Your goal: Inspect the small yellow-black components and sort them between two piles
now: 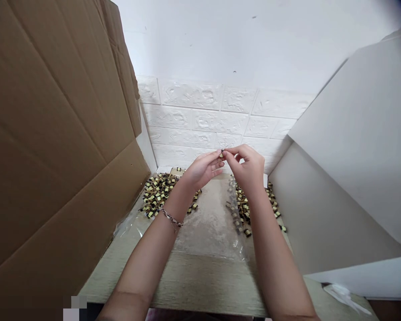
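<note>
Both hands meet above the far part of the table, around one small yellow-and-black wire-wound coil (221, 154) with thin wires sticking up from it. My left hand (205, 168) pinches it between thumb and fingers, the other fingers reaching out below. From the right, my right hand (246, 167) has thumb and forefinger closed at the coil and its wires; the exact grip is too small to make out. A pile of similar coils (157, 191) lies beyond my left forearm. Another heap of coils (243, 209) lies under and beside my right forearm, partly hidden.
A clear plastic sheet (207, 232) covers part of the pale wooden table (187, 276). A tall cardboard panel (53, 133) bounds the left side, and white panels (347, 178) the right. Behind is a white brick-patterned wall (214, 120). White scrap (342, 294) lies at lower right.
</note>
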Available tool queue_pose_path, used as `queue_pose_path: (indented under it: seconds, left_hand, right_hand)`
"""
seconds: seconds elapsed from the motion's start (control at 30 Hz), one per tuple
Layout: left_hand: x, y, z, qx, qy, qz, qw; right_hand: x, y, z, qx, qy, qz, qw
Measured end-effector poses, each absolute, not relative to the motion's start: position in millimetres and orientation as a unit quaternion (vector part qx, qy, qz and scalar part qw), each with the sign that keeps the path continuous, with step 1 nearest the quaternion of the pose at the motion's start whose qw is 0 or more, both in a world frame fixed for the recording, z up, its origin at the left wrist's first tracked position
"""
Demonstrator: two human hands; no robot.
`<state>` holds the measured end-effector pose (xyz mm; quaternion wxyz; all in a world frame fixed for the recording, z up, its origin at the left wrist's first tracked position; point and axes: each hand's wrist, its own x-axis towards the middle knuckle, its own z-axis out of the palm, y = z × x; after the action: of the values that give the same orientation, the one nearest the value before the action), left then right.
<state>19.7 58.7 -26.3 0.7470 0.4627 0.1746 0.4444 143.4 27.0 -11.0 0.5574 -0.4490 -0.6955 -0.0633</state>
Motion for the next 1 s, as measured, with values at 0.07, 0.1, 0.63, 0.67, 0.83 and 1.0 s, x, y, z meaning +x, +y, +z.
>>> queue_pose_path:
  seconds: [0.07, 0.1, 0.63, 0.67, 0.83, 1.0]
  left_hand:
    - [19.8, 58.5, -25.4, 0.461, 0.179, 0.441, 0.749]
    - [19.8, 58.5, -25.0, 0.457, 0.182, 0.44, 0.751]
    - [21.3, 59.2, -24.0, 0.455, 0.19, 0.443, 0.748]
    - [21.3, 58.8, -23.8, 0.454, 0.193, 0.446, 0.747]
    - [21.2, 57.3, -23.1, 0.461, 0.201, 0.456, 0.734]
    - [21.3, 56.5, -23.3, 0.476, 0.201, 0.463, 0.72]
  right_hand:
    - [143.4, 27.2, -11.1, -0.449, -0.695, -0.063, 0.558]
    - [143.5, 27.3, -11.1, -0.45, -0.695, -0.063, 0.558]
    - [144.0, 29.8, -12.3, -0.451, -0.696, -0.044, 0.558]
    - [144.3, 29.8, -12.3, -0.451, -0.695, -0.043, 0.558]
    - [145.0, 30.1, -12.5, -0.454, -0.693, -0.045, 0.558]
    - [144.8, 31.4, -13.8, -0.449, -0.693, -0.053, 0.561]
